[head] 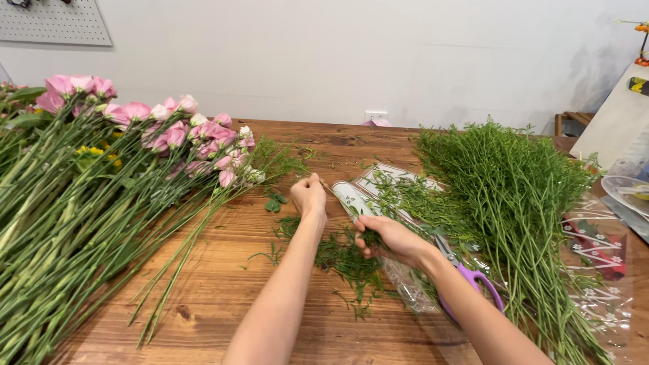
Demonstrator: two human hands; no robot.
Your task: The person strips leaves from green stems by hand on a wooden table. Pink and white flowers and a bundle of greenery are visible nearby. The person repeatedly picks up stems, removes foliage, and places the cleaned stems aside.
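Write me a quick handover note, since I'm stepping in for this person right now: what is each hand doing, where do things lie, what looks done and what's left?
Left hand: closed on one end of a thin stem.
Right hand: pinching that stem's leafy part, over stripped green bits on the wooden table.
Purple-handled scissors lie beside the right wrist.
Done, apparently: some leaves stripped.
Left: the greenery bundle on its clear wrap to the right, and the pink flowers on the left, look mostly unprocessed.

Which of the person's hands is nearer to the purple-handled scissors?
Right. The right hand lies just beside the purple-handled scissors, close to their blades; the left hand sits farther off, toward the pink flowers.
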